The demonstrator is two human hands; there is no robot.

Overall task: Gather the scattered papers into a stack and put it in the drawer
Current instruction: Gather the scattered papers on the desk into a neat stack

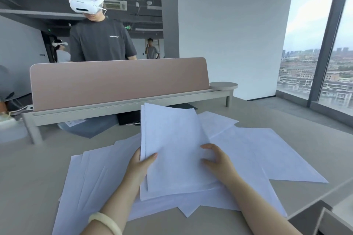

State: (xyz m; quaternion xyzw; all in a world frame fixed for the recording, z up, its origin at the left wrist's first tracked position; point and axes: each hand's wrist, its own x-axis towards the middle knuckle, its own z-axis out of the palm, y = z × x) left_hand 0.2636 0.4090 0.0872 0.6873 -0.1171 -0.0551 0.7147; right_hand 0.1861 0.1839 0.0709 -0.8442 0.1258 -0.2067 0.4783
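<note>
A small stack of white sheets [172,149] is lifted off the desk and tilted up toward me. My left hand [142,166] grips its left edge, thumb on top and fingers hidden behind. My right hand [216,158] holds the right side of the stack, fingers curled onto the top sheet. More loose white papers lie spread flat on the desk to the left [89,181] and to the right [267,154], partly under the stack. An open drawer [324,219] shows at the bottom right corner.
The beige desk [28,177] ends at a pink divider screen [118,82] at the back. A person wearing a white headset [99,42] stands behind it. A grey folder [86,128] lies under the divider shelf. A large window [321,53] is at the right.
</note>
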